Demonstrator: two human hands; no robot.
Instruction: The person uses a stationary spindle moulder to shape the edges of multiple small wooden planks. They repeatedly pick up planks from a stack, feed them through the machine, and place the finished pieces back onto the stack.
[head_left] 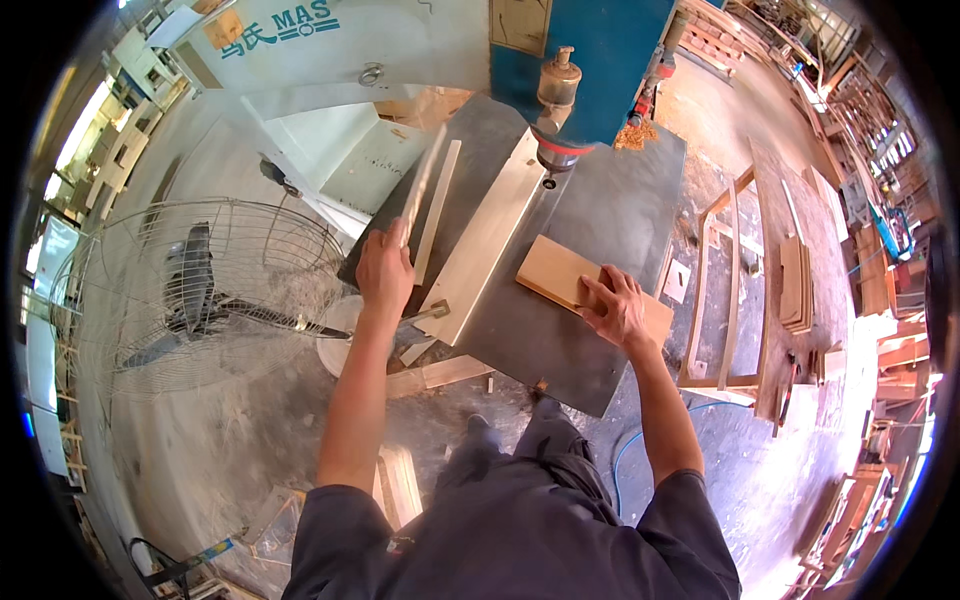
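My left hand (386, 268) is closed on a thin pale wooden strip (425, 178), held upward at a slant over the left side of the dark steel table (585, 380). My right hand (612, 305) grips a short, wide wooden board (548, 262) lying on the table's right half, fingers bent over its top. Between my hands a long pale board (485, 230) lies diagonally, with a metal fitting (435, 310) at its near end. Another narrow strip (436, 208) lies left of it. A machine spindle with a red ring (556, 152) hangs above the long board's far end.
A white and blue machine body (574, 30) stands behind the table. A wire-caged fan (195, 280) is at my left. A wooden workbench (810, 260) with stacked boards and an open frame is at my right. A blue hose (618, 470) and offcuts lie on the floor.
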